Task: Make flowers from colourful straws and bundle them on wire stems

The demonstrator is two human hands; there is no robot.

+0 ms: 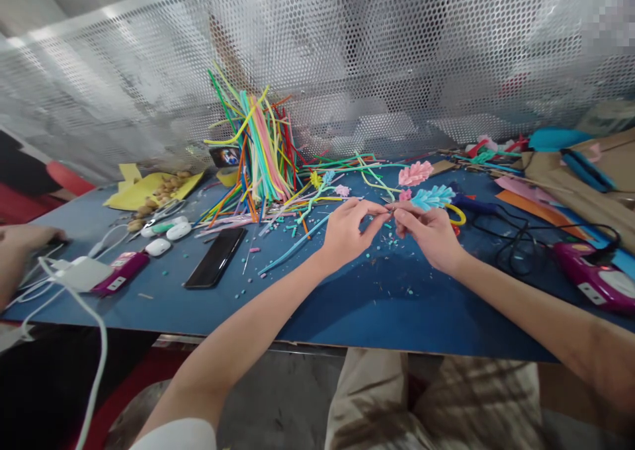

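Note:
My left hand (350,233) and my right hand (430,237) meet above the table, thumb and fingertips pinched together on both. Whatever sits between the fingertips is too small and too covered to make out. Just behind my right hand lie a light blue fluffy leaf-like piece (435,196) and a pink one (415,173), seemingly shaped from pipe cleaners. A yellow loop (457,216) rests beside my right hand. To the left of my left hand, a blue pipe cleaner (290,246) stretches over the blue table (317,317).
A tall bundle of coloured pipe cleaners (265,152) stands against the perforated metal panel (377,59). A black phone (215,258), purple power strip (120,272) and white cables lie left. Another person's hand (24,245) is far left. Cardboard (550,172) and a second purple strip (598,281) lie right.

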